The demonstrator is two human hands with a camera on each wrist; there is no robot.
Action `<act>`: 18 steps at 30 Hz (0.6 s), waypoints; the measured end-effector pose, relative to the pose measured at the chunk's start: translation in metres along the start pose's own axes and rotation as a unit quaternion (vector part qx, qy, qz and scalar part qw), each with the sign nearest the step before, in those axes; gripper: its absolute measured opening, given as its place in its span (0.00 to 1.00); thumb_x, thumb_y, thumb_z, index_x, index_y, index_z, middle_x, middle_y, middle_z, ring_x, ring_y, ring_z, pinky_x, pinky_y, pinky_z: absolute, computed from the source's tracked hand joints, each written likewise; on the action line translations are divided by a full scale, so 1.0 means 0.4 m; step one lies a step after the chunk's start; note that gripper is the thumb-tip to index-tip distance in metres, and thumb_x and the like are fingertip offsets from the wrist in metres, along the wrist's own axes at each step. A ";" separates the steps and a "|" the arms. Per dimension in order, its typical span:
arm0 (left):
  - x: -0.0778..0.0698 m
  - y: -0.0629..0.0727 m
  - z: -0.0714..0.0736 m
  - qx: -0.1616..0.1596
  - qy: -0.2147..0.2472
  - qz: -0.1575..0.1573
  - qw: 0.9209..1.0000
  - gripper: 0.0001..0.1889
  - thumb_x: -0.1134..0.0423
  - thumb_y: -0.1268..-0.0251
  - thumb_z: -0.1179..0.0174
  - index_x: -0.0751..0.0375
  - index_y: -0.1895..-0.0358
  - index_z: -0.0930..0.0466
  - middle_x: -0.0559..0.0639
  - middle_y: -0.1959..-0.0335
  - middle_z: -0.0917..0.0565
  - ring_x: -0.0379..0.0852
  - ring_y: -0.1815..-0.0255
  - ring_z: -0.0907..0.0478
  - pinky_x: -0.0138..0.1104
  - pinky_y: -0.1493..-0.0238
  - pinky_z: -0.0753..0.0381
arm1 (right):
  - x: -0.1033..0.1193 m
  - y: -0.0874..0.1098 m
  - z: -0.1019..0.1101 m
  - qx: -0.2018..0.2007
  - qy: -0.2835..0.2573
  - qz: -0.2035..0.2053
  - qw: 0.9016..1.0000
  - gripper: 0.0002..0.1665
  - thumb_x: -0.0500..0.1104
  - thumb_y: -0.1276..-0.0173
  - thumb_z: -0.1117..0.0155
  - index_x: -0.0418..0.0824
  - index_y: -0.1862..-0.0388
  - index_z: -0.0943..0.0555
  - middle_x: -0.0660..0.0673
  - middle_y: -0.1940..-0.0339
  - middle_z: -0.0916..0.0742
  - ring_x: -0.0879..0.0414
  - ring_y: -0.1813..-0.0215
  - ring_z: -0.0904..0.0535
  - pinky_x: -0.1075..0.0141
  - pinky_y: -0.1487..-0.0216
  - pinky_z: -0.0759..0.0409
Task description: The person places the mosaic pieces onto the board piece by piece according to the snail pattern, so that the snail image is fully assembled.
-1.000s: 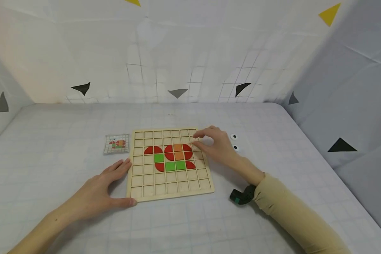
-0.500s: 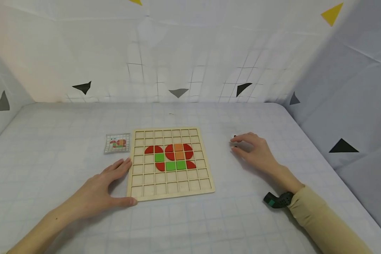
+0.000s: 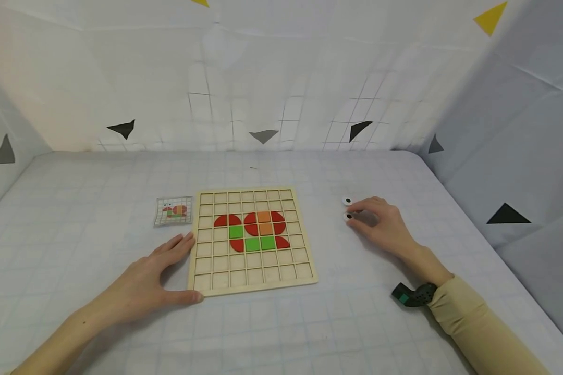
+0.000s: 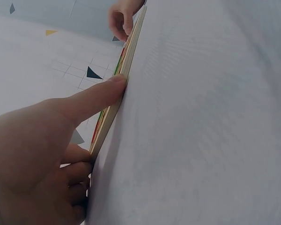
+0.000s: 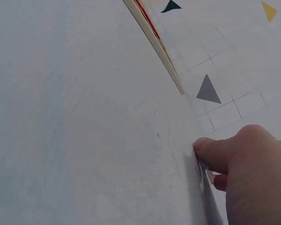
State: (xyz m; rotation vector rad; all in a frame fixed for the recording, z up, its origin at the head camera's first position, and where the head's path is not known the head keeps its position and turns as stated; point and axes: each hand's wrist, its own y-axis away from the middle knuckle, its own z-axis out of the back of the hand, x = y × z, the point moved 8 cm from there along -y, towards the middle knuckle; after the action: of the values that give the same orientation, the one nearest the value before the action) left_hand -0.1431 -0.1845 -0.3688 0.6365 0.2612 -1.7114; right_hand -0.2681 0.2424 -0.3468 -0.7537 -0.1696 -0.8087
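Observation:
A pale wooden grid board [image 3: 253, 266] lies on the table, with red curved, green square and orange square tiles making a pattern in its middle. My left hand [image 3: 143, 284] rests at its left side, fingers along the edge and thumb at the near-left corner. Right of the board, my right hand [image 3: 384, 226] pinches a small white eye tile [image 3: 349, 216] with a black dot, between thumb and index finger. A second eye tile [image 3: 347, 201] lies just behind it. In the right wrist view the thumb [image 5: 210, 152] presses at the table surface and mostly hides the tile.
A small picture card [image 3: 173, 211] with a matching tile pattern lies left of the board. White cloth with triangles [image 3: 262, 136] rises behind the table. A black band [image 3: 415, 295] sits on my right wrist below a beige sleeve.
My right hand has moved right from the board's right edge to the eye tiles, and its fingers have closed on the nearer one. The left hand and board stay put.

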 end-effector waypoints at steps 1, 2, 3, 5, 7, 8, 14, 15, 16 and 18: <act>0.000 -0.001 0.000 0.000 0.000 0.000 1.000 0.61 0.21 0.60 0.35 0.41 0.20 0.46 0.57 0.20 0.43 0.68 0.24 0.43 0.70 0.36 0.38 | 0.000 0.000 0.001 -0.002 0.000 0.001 1.000 0.18 0.31 0.49 0.20 0.40 0.58 0.13 0.47 0.61 0.11 0.54 0.58 0.18 0.68 0.51 0.26; 0.000 -0.001 0.000 0.000 0.000 0.001 1.000 0.61 0.21 0.60 0.35 0.41 0.20 0.47 0.57 0.20 0.43 0.68 0.23 0.43 0.70 0.36 0.38 | 0.000 0.000 0.002 -0.003 -0.003 0.001 1.000 0.18 0.31 0.49 0.20 0.40 0.58 0.12 0.47 0.61 0.11 0.54 0.58 0.18 0.67 0.52 0.25; 0.001 -0.002 0.000 0.000 -0.001 0.001 1.000 0.61 0.21 0.60 0.35 0.41 0.20 0.46 0.56 0.20 0.43 0.67 0.23 0.43 0.70 0.36 0.38 | -0.001 0.000 0.002 -0.004 -0.003 0.003 1.000 0.18 0.31 0.49 0.20 0.40 0.58 0.12 0.47 0.61 0.11 0.54 0.58 0.18 0.65 0.53 0.24; 0.001 -0.002 0.001 0.000 -0.002 0.002 1.000 0.61 0.21 0.60 0.35 0.41 0.20 0.47 0.57 0.20 0.43 0.68 0.23 0.43 0.70 0.36 0.38 | 0.000 -0.001 0.002 -0.005 -0.006 0.004 1.000 0.19 0.31 0.49 0.20 0.40 0.57 0.12 0.47 0.61 0.11 0.55 0.59 0.18 0.64 0.54 0.24; 0.001 -0.002 0.001 0.000 -0.002 0.002 1.000 0.61 0.21 0.60 0.35 0.41 0.20 0.47 0.57 0.20 0.43 0.68 0.23 0.43 0.70 0.36 0.38 | 0.001 -0.002 0.002 -0.004 -0.009 0.004 1.000 0.19 0.31 0.49 0.20 0.40 0.57 0.12 0.48 0.62 0.11 0.56 0.59 0.18 0.63 0.55 0.24; 0.001 -0.002 0.002 -0.001 -0.002 0.002 1.000 0.61 0.21 0.60 0.35 0.41 0.20 0.47 0.57 0.20 0.43 0.68 0.24 0.42 0.70 0.36 0.38 | 0.001 -0.002 0.002 -0.004 -0.011 0.004 1.000 0.19 0.31 0.49 0.20 0.40 0.57 0.12 0.48 0.62 0.11 0.56 0.59 0.18 0.63 0.55 0.24; -0.001 0.000 0.003 -0.001 0.001 0.001 1.000 0.61 0.21 0.60 0.35 0.41 0.20 0.46 0.57 0.20 0.43 0.69 0.24 0.42 0.70 0.36 0.38 | 0.001 -0.001 0.000 0.001 -0.007 -0.017 1.000 0.18 0.32 0.47 0.21 0.41 0.56 0.13 0.48 0.61 0.11 0.57 0.59 0.18 0.67 0.55 0.23; -0.001 -0.001 0.002 -0.001 0.002 0.001 1.000 0.61 0.21 0.60 0.35 0.42 0.20 0.46 0.57 0.20 0.43 0.68 0.24 0.43 0.70 0.36 0.38 | 0.001 0.000 -0.001 0.002 -0.009 -0.027 1.000 0.18 0.32 0.46 0.21 0.42 0.56 0.13 0.49 0.61 0.11 0.58 0.59 0.17 0.68 0.55 0.23; -0.001 -0.001 0.001 0.000 0.002 0.001 1.000 0.61 0.21 0.60 0.35 0.42 0.20 0.46 0.58 0.20 0.43 0.68 0.24 0.43 0.70 0.36 0.38 | 0.001 0.001 -0.002 0.002 -0.014 -0.039 0.999 0.18 0.33 0.46 0.21 0.42 0.55 0.12 0.49 0.61 0.11 0.58 0.58 0.17 0.69 0.54 0.23; -0.002 -0.002 0.001 0.001 0.002 0.001 1.000 0.61 0.22 0.60 0.34 0.43 0.20 0.46 0.58 0.20 0.43 0.69 0.24 0.43 0.70 0.36 0.38 | 0.010 -0.001 -0.006 0.002 -0.027 -0.061 0.998 0.17 0.34 0.44 0.22 0.43 0.55 0.12 0.49 0.60 0.10 0.57 0.57 0.17 0.70 0.53 0.23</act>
State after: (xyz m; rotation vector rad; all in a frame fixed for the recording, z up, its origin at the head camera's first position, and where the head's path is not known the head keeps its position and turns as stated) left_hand -0.1438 -0.1839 -0.3682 0.6422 0.2618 -1.7097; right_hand -0.2661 0.2383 -0.3468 -0.7668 -0.2683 -0.9041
